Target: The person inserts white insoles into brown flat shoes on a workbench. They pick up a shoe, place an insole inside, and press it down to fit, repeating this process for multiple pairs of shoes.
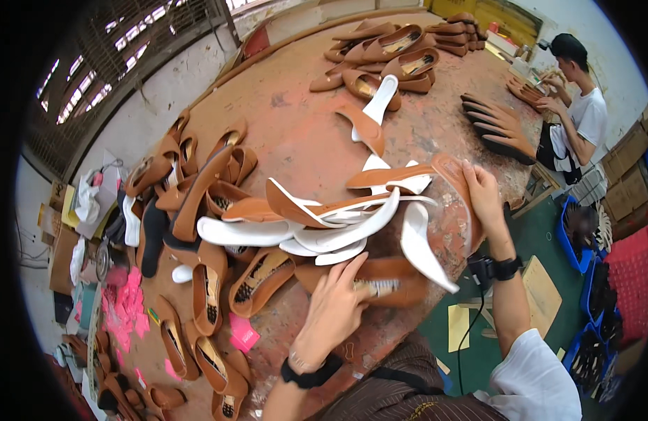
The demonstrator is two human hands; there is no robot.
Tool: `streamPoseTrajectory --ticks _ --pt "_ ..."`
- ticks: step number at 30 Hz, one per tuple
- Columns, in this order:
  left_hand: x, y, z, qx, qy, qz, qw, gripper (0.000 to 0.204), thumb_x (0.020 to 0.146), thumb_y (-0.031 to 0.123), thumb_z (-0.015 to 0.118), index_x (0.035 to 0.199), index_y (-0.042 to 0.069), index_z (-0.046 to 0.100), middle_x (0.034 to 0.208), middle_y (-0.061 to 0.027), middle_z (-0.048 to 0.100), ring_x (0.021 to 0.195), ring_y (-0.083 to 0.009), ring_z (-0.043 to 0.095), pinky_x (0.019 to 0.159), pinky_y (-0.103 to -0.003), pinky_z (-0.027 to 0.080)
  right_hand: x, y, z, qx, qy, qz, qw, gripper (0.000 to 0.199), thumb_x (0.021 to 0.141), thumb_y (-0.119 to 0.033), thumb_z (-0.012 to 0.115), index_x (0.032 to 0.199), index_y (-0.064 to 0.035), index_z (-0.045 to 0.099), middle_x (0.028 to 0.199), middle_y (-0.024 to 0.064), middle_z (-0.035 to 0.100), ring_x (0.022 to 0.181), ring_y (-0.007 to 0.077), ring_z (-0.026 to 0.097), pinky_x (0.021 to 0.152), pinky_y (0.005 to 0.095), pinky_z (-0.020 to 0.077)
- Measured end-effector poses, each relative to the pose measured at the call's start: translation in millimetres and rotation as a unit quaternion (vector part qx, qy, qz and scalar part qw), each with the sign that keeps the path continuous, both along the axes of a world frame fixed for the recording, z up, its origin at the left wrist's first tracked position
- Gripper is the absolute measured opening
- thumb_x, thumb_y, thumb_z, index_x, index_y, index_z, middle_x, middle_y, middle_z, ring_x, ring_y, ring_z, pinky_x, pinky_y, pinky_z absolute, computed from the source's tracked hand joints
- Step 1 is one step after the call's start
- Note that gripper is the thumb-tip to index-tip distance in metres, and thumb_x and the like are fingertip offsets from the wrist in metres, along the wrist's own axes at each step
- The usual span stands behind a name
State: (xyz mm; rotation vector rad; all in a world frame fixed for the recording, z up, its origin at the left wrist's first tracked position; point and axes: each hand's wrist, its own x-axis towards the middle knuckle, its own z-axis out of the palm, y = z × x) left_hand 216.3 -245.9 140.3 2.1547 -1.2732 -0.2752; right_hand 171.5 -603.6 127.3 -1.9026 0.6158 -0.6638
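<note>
My left hand (336, 302) is closed on the side of a brown slip-on shoe (408, 275), which lies low over the table edge and is blurred by motion. Between the fingers of my right hand (482, 191) is a thin brown insole (450, 172), its length curving down beside the hand. Just beyond both hands lies a loose heap of insoles, brown on top with white undersides (352, 231). One white-sided insole (423, 245) points toward me, right of the heap. A brown shoe (262, 281) rests left of my left hand.
Many brown shoes crowd the left (210, 298) and the far end (394, 52) of the worn table (289, 133). Bright pink paper pieces (127, 305) lie at left. A co-worker (580, 105) sits at the far right near a row of shoes (498, 126). Blue crates (575, 231) stand on the floor.
</note>
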Motion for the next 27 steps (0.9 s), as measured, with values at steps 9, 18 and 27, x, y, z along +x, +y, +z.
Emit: streamPoseTrajectory --ticks 9,18,27 --pt "-110.8 173.8 -20.5 0.15 -0.017 0.323 0.934 0.022 0.078 -0.001 0.064 0.096 0.006 0.074 0.147 -0.0197 0.048 0.131 -0.0399 0.047 0.107 -0.048 0.04 -31.8 106.9 45.7 0.428 -0.149 0.259 0.853 0.07 0.096 -0.04 0.062 0.142 0.0108 0.044 0.094 0.0016 0.053 0.072 0.005 0.043 0.061 0.0212 0.0387" --pt "-189.5 192.5 -59.3 0.005 -0.033 0.436 0.899 0.022 0.071 0.005 0.08 0.093 0.006 0.075 0.136 -0.0218 0.057 0.117 -0.0389 0.06 0.092 -0.042 0.053 -33.9 198.3 34.5 0.358 0.03 0.368 0.858 0.074 0.092 -0.049 0.057 0.137 0.0102 0.05 0.116 0.0155 0.06 0.08 0.0131 0.053 0.072 0.0294 0.0465" --pt "-207.0 259.2 -79.0 0.021 -0.013 0.447 0.894 0.06 0.071 0.003 0.081 0.127 0.01 0.064 0.143 -0.022 0.05 0.127 -0.0392 0.053 0.101 -0.045 0.048 -24.2 294.7 13.9 0.042 0.013 0.626 0.779 0.039 0.095 -0.023 0.063 0.127 0.0003 0.066 0.118 0.0114 0.067 0.098 0.021 0.063 0.084 0.0304 0.0496"
